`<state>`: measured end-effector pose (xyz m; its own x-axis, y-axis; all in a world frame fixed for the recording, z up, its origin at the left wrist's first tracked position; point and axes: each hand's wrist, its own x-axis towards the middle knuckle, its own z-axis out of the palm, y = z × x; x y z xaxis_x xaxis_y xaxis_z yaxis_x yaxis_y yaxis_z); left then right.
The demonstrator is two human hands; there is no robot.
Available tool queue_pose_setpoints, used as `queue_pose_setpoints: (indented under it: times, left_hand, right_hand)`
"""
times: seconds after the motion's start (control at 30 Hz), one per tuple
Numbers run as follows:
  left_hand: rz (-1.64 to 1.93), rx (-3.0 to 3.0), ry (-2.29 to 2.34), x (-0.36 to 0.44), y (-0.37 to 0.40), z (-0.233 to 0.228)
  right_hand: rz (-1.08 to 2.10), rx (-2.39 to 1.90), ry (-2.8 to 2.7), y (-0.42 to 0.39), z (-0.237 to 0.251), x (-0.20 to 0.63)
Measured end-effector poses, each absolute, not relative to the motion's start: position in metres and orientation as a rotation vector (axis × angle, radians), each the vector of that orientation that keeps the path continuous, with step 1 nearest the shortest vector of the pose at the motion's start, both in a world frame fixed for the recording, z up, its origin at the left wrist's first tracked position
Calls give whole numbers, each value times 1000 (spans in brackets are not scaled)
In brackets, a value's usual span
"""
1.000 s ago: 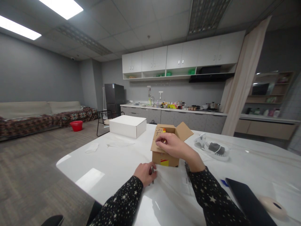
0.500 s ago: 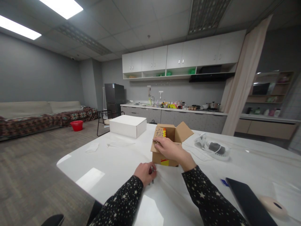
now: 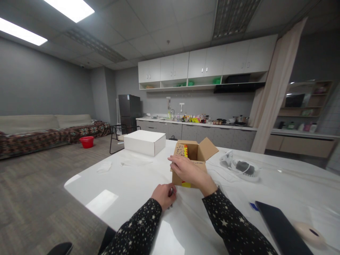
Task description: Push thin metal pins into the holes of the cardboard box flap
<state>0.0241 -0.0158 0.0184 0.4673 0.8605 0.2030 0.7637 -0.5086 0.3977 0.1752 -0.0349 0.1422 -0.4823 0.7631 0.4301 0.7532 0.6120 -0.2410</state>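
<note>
A small cardboard box (image 3: 202, 168) with red and yellow print stands on the white table (image 3: 127, 184), its flaps folded outward. My right hand (image 3: 187, 169) lies over the box's near left side, fingers stretched out and nearly flat, and covers part of the flap. Whether it presses on the cardboard, I cannot tell. My left hand (image 3: 163, 196) rests on the tabletop just left of and nearer than the box. Its fingers are curled closed around a small dark thing, mostly hidden, whose kind I cannot make out.
A white closed box (image 3: 143, 142) sits behind to the left. To the right are a clear plastic container with a white cable (image 3: 245, 169), a dark flat tablet-like slab (image 3: 283, 226) and a beige rounded object (image 3: 308, 233). Thin plastic scraps (image 3: 104, 167) lie at left.
My right hand has shifted slightly left and toward me over the box's near side, with the fingers straighter. My left hand and the box have hardly moved.
</note>
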Motion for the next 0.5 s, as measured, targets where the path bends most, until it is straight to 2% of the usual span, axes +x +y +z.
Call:
queue_pose_setpoints:
  times: [0.5]
  left_hand:
    - [574,2456,1428,23,-17,16]
  right_hand:
    - [62,-1270,-2287,-36,154,181]
